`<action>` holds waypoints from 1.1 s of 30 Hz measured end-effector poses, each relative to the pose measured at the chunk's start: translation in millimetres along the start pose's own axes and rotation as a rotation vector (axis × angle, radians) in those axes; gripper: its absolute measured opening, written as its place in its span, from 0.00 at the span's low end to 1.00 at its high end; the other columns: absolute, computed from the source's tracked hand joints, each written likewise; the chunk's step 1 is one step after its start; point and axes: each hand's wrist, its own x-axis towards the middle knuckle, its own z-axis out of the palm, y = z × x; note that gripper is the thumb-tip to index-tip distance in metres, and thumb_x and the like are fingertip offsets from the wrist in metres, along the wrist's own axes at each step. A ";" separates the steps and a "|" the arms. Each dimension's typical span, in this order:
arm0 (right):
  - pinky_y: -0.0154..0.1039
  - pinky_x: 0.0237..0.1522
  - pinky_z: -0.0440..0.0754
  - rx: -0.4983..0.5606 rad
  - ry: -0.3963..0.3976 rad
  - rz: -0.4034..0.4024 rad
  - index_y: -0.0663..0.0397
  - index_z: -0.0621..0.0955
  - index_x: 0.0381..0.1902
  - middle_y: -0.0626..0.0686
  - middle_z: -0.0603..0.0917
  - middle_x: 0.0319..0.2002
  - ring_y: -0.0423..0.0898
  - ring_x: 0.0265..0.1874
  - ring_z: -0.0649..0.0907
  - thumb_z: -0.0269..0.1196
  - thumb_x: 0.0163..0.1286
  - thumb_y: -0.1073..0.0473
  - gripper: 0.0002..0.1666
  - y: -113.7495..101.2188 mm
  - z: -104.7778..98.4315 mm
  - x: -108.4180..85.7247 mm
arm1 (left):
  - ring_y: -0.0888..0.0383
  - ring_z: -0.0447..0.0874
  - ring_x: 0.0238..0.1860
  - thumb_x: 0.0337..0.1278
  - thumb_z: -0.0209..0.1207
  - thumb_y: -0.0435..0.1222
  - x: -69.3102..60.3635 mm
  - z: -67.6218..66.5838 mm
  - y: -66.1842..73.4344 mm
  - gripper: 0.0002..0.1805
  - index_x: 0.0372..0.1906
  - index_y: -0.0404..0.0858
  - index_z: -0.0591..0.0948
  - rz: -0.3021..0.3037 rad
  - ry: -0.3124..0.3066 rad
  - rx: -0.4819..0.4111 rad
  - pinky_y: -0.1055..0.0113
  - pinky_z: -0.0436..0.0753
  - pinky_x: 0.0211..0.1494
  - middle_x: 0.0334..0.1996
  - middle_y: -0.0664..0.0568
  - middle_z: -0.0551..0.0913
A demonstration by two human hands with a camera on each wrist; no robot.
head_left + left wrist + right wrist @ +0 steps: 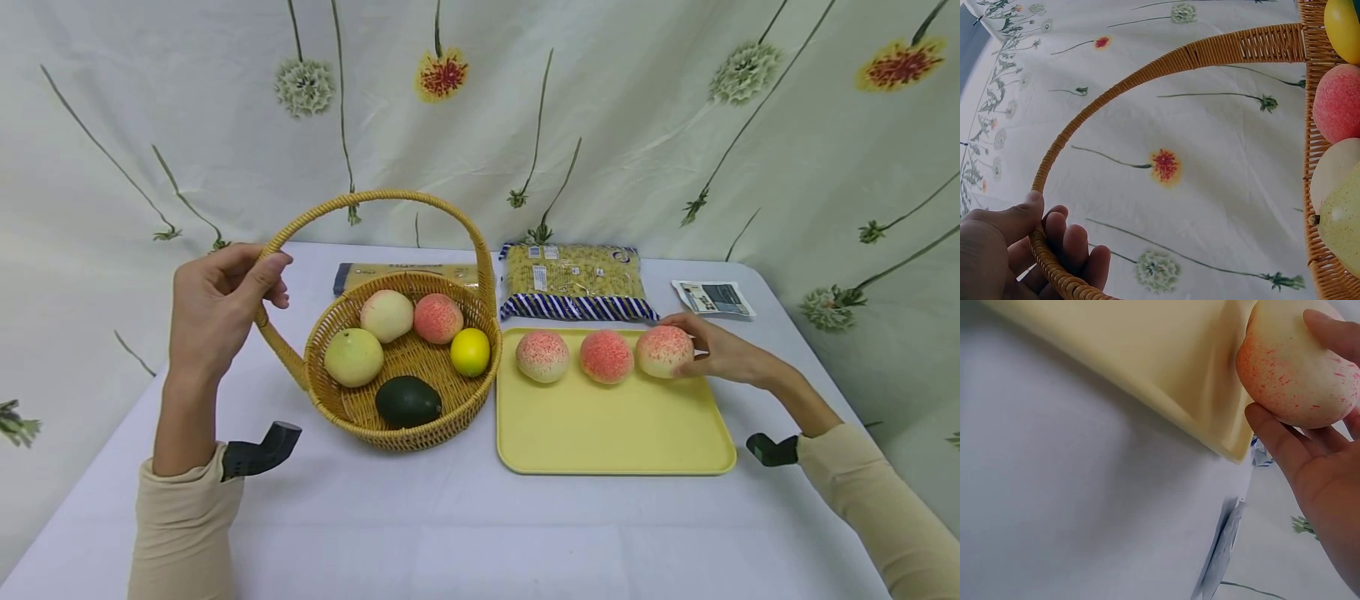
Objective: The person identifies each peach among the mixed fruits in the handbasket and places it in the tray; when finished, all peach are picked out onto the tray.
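The left hand [217, 304] grips the wicker basket's arched handle [1054, 150] on its left side, thumb and fingers around it. Inside the basket [401, 442] lie a pale peach [387, 316], a red peach [438, 318], a green round fruit [354, 357], a yellow fruit [470, 352] and a dark green fruit [408, 402]. At the yellow tray's [615, 433] back right corner, the right hand [723, 350] holds a speckled peach [1300, 369] between thumb and fingers. Two more peaches, one pale [542, 357] and one redder [607, 357], sit along the tray's back edge.
Behind the tray lies a pasta bag [573, 279] with striped edges. A small white packet [713, 298] is at the back right. Another long package [360, 273] lies behind the basket. A flowered cloth [637, 125] hangs at the back.
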 end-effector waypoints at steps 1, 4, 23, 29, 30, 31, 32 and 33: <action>0.63 0.59 0.69 0.000 -0.002 0.002 0.63 0.61 0.65 0.66 0.67 0.63 0.59 0.58 0.70 0.68 0.59 0.64 0.41 1.2 0.2 0.0 | 0.63 0.78 0.20 0.60 0.62 0.35 0.0 0.0 0.0 0.10 0.42 0.33 0.83 -0.001 0.000 -0.003 0.77 0.76 0.23 0.21 0.54 0.79; 0.64 0.60 0.68 0.000 -0.004 0.012 0.64 0.60 0.66 0.67 0.65 0.64 0.62 0.59 0.69 0.68 0.60 0.64 0.41 4.0 0.3 0.0 | 0.63 0.78 0.20 0.60 0.62 0.35 0.2 0.1 0.2 0.09 0.41 0.33 0.83 0.003 0.000 -0.011 0.77 0.75 0.23 0.21 0.54 0.79; 0.65 0.61 0.65 -0.015 -0.029 0.053 0.62 0.62 0.67 0.67 0.64 0.66 0.64 0.63 0.65 0.65 0.62 0.57 0.39 -1.8 1.1 -1.7 | 0.63 0.78 0.20 0.60 0.61 0.34 0.3 -0.1 -0.4 0.09 0.42 0.32 0.83 0.012 -0.002 -0.012 0.77 0.76 0.24 0.21 0.54 0.80; 0.64 0.58 0.69 -0.016 -0.020 0.023 0.63 0.62 0.67 0.68 0.63 0.66 0.64 0.61 0.69 0.65 0.63 0.59 0.39 -1.5 0.6 -2.6 | 0.63 0.78 0.20 0.60 0.61 0.34 0.6 0.3 -0.5 0.09 0.42 0.33 0.83 0.016 0.000 0.001 0.77 0.76 0.23 0.21 0.54 0.80; 0.64 0.58 0.69 -0.016 -0.019 0.017 0.63 0.62 0.67 0.68 0.63 0.66 0.64 0.60 0.69 0.64 0.63 0.60 0.38 -1.3 0.2 -3.1 | 0.63 0.78 0.19 0.60 0.62 0.34 0.7 0.2 -0.6 0.09 0.42 0.32 0.83 0.017 0.001 -0.003 0.77 0.76 0.23 0.21 0.54 0.80; 0.64 0.57 0.70 -0.015 -0.018 0.014 0.63 0.61 0.67 0.68 0.62 0.66 0.65 0.60 0.70 0.64 0.63 0.60 0.39 -1.2 -0.2 -3.5 | 0.63 0.78 0.19 0.60 0.62 0.34 0.7 0.1 -0.7 0.09 0.42 0.33 0.83 0.018 0.001 -0.008 0.77 0.76 0.22 0.21 0.54 0.80; 0.63 0.56 0.71 -0.017 -0.017 0.011 0.63 0.61 0.68 0.69 0.62 0.67 0.65 0.59 0.70 0.64 0.63 0.60 0.39 -1.1 -0.5 -3.8 | 0.63 0.78 0.19 0.60 0.62 0.34 0.8 0.0 -0.8 0.09 0.41 0.32 0.83 0.019 0.003 -0.012 0.76 0.75 0.22 0.21 0.54 0.79; 0.63 0.56 0.72 -0.016 -0.016 0.011 0.63 0.61 0.68 0.69 0.62 0.67 0.66 0.59 0.70 0.64 0.63 0.60 0.39 -1.1 -0.6 -4.1 | 0.63 0.78 0.19 0.60 0.62 0.34 0.8 -0.2 -0.9 0.09 0.41 0.32 0.83 0.020 0.006 -0.013 0.76 0.75 0.21 0.20 0.54 0.79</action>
